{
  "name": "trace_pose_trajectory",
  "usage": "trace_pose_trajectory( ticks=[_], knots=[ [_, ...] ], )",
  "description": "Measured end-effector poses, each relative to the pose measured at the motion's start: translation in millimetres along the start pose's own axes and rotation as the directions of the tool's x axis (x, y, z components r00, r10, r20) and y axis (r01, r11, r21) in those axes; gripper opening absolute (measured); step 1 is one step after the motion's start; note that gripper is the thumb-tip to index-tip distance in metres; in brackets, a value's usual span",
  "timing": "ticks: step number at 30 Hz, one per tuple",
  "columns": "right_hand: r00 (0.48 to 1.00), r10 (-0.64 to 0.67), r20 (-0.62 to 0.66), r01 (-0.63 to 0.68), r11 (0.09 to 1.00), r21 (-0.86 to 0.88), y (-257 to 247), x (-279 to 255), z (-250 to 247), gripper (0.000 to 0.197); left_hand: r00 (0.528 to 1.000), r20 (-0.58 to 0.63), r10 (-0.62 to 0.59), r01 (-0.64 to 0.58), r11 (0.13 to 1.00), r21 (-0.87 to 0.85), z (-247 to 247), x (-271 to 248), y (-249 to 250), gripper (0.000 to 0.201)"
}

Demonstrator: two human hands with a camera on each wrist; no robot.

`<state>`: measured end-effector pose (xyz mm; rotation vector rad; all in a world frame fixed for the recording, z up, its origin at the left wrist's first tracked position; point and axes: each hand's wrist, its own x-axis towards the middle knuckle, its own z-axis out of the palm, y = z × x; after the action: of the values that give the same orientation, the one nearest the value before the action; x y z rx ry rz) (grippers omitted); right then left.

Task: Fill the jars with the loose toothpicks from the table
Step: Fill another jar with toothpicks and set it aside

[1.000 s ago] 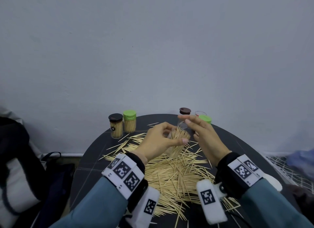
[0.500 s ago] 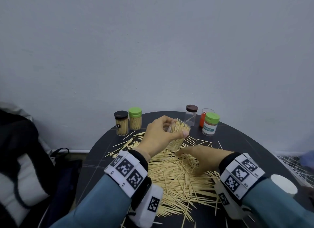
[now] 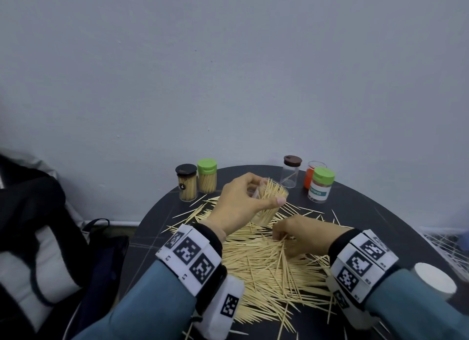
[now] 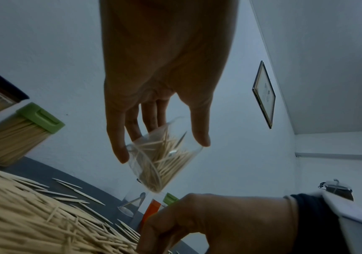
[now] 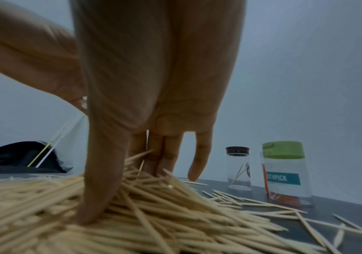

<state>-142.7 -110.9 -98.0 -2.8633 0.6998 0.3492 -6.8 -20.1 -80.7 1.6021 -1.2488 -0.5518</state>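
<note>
Head view: slender wooden toothpicks [image 3: 266, 263] heaped.

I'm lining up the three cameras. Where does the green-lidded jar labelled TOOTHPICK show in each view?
Head: labelled jar, far right of the table.
Left wrist: only its green lid, bottom centre, above the right hand.
Right wrist: right side.
Shared landmark: brown-lidded clear jar beside it.

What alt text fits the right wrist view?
The right hand digs its fingers into the toothpick pile on a dark table. Two jars stand beyond: one brown-lidded, one green-lidded labelled for toothpicks.
</note>
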Motion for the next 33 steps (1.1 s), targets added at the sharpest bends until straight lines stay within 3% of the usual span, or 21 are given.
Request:
trace_pose_trajectory(
  ticks=[6,13,24,28,33],
  knots=[
    [1.000,0.009,0.025,-0.009,1.000,0.010,3,0,3,0.024,1.000,0.005,-0.011,0.011,1.000,0.005,-4,-1,-2,0.059],
    [1.000,-0.010,0.017,0.009,0.999,0.035,0,-3,0,0.031,1.000,0.010,-0.009,0.009,1.000,0.008,-6,-3,-2,0.057],
    [0.991,0.111,0.070,-0.108,0.993,-0.040,-1,-9,-6,0.029,1.000,0.018,-0.021,0.021,1.000,0.021,-9,-4,-2,0.058],
    [0.988,0.138,0.067,-0.142,0.987,0.073,7,-12,-10,0.024,1.000,0.011,-0.018,0.017,1.000,0.025,-10,-5,-1,0.059],
    [0.987,0.154,0.050,-0.161,0.908,0.386,13,-16,-8,0.025,1.000,0.008,-0.020,0.020,1.000,0.013,-10,-5,0,0.062]
  ],
)
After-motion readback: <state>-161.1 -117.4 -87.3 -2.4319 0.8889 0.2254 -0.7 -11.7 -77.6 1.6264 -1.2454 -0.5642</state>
